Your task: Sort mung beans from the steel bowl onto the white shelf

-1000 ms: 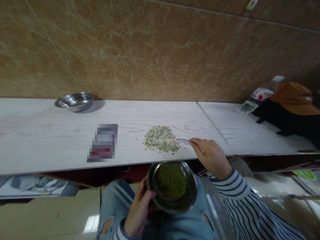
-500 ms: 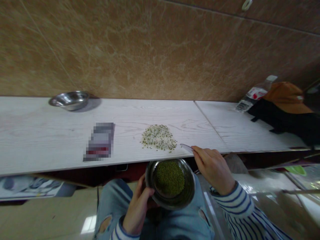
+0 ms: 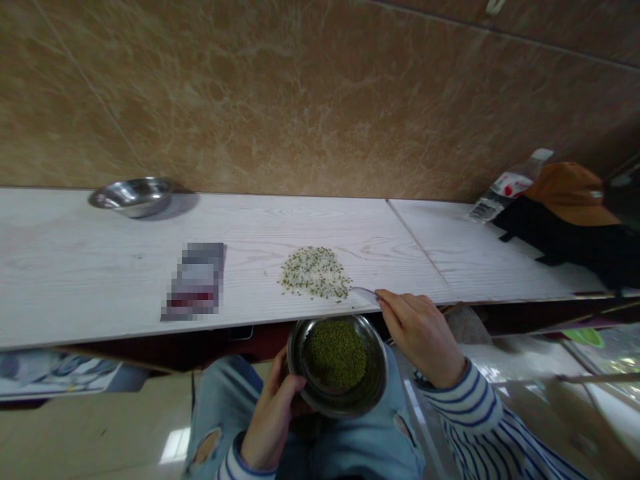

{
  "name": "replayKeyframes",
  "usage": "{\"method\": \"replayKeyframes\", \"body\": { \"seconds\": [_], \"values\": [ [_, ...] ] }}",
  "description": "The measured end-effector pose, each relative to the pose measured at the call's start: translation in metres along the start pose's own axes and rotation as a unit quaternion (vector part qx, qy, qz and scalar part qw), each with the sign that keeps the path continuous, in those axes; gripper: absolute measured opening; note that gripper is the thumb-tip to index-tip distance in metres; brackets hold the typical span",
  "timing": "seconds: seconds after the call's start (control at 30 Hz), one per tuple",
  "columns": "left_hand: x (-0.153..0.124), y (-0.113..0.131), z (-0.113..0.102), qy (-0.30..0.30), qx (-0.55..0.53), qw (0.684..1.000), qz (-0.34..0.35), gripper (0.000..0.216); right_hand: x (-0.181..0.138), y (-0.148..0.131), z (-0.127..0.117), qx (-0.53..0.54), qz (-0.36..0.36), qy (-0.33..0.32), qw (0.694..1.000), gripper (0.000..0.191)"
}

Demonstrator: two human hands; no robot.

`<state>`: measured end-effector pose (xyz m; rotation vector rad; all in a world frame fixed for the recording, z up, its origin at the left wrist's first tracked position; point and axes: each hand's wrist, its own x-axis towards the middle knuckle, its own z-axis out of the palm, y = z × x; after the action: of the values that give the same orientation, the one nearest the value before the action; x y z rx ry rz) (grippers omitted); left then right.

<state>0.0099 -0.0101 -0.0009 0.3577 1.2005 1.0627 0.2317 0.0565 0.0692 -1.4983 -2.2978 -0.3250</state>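
My left hand [image 3: 274,407] grips the left rim of a steel bowl [image 3: 379,373], thumb over the edge. The bowl is tilted above my lap, just below the table edge, and holds many green mung beans [image 3: 336,355]. My right hand [image 3: 423,333] pinches a thin metal spoon [image 3: 366,291], its bowl seen nearly edge-on. The spoon's tip reaches the right edge of a flat pile of white rice grains mixed with green beans [image 3: 316,272] on the white table [image 3: 250,227]. A few beans lie loose near the pile.
A second steel bowl [image 3: 134,198] stands at the back left. A flat, blurred-out packet or phone-like object [image 3: 195,281] lies left of the pile. At the right are a plastic bottle [image 3: 507,188], an orange-brown cap [image 3: 573,193] and black cloth [image 3: 555,233]. A wall closes the back.
My right hand has moved slightly left, bringing the spoon's tip from beside the pile to its right edge. The left hand still holds the bowl; the view has shifted a little.
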Motion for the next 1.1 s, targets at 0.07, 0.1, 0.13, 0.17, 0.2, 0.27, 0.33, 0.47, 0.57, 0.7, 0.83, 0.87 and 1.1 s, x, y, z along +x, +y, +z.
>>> {"method": "replayKeyframes", "body": {
  "seconds": [0.07,0.1,0.13,0.17,0.2,0.27,0.33,0.47,0.57,0.7,0.83,0.87,1.1],
  "values": [
    [0.0,0.0,-0.0005,0.003,-0.004,1.0,0.002,0.068,0.0002,-0.0001,-0.0002,0.003,-0.006,-0.008,1.0,0.026],
    [0.0,-0.0001,-0.0007,0.004,-0.005,1.0,0.003,0.068,-0.0003,-0.0006,-0.0002,0.008,-0.01,-0.012,1.0,0.026],
    [0.0002,-0.0002,-0.0009,0.004,-0.006,1.0,0.004,0.068,-0.001,-0.0011,-0.0001,0.015,-0.012,-0.014,1.0,0.025],
    [0.0004,-0.0004,-0.0011,0.003,-0.005,1.0,0.005,0.068,-0.0019,-0.0014,0.0001,0.021,-0.012,-0.015,1.0,0.025],
    [0.0007,-0.0007,-0.0013,0.002,-0.004,1.0,0.004,0.068,-0.0027,-0.0014,0.0003,0.026,-0.011,-0.015,0.999,0.025],
    [0.0014,-0.0011,-0.0015,0.003,-0.004,1.0,0.002,0.066,-0.0036,-0.0006,0.001,0.032,-0.007,-0.017,0.999,0.025],
    [0.0021,-0.0011,-0.0012,0.002,-0.007,1.0,0.003,0.067,-0.0032,0.001,0.0017,0.037,-0.005,-0.02,0.999,0.026],
    [0.003,-0.0009,-0.0007,0.002,-0.007,1.0,0.008,0.069,-0.0011,0.0023,0.0024,0.052,-0.008,-0.026,0.998,0.026],
    [0.0043,-0.0019,-0.0027,-0.007,-0.001,1.0,0.004,0.068,-0.0008,0.0016,0.0023,0.06,-0.007,-0.027,0.998,0.025],
    [0.0054,-0.0033,-0.005,-0.02,-0.001,1.0,0.001,0.067,-0.0017,0.002,0.0023,0.077,-0.005,-0.034,0.996,0.023],
    [0.0029,-0.0018,-0.0008,0.005,-0.003,1.0,0.009,0.065,-0.0016,0.0027,0.003,0.088,-0.001,-0.037,0.995,0.023],
    [0.0021,-0.0012,0.0007,0.014,-0.003,1.0,0.012,0.064,-0.0012,0.0025,0.0032,0.089,0.0,-0.037,0.995,0.023],
    [0.0016,0.0002,0.0014,0.015,-0.003,1.0,0.015,0.063,0.0038,0.0,0.0039,0.095,-0.008,-0.045,0.994,0.024]
  ]
}}
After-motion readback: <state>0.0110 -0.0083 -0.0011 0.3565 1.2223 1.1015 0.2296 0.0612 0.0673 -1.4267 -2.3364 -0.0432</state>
